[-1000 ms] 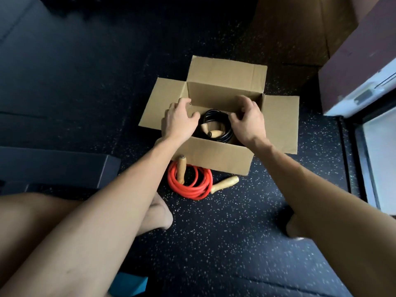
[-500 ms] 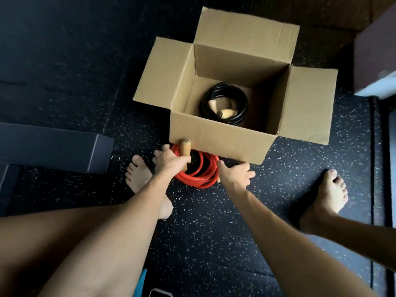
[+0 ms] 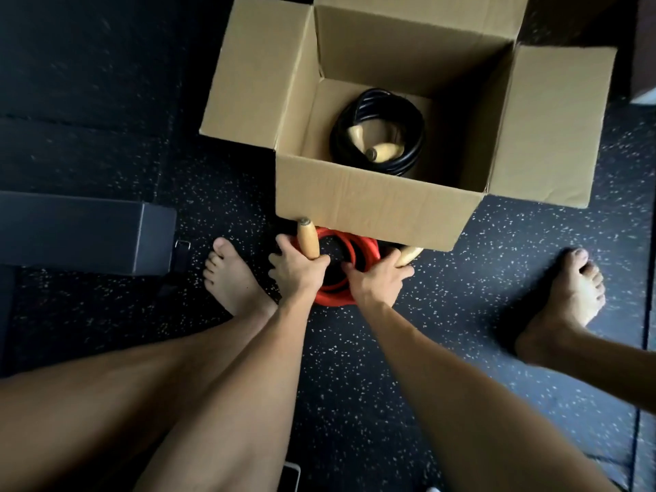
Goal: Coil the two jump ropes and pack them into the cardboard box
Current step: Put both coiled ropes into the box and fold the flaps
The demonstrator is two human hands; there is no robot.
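The open cardboard box (image 3: 369, 204) stands on the floor with its flaps spread. Inside it lies the coiled black jump rope (image 3: 408, 118) with two wooden handles in its middle. In front of the box's near wall lies the coiled red jump rope (image 3: 358, 248). My left hand (image 3: 296, 268) grips the coil's left side together with an upright wooden handle (image 3: 308, 239). My right hand (image 3: 376, 278) grips the coil's right side by the second wooden handle (image 3: 410, 253). Part of the red coil is hidden under my hands and the box edge.
The floor is dark speckled rubber matting. A dark flat box (image 3: 85, 232) lies at the left. My bare feet (image 3: 230, 275) (image 3: 564, 296) stand on either side of the red coil. A phone (image 3: 291, 477) peeks in at the bottom edge.
My hands left the box rim, came down to the red coil and closed on its two sides. The view has moved closer over the box.
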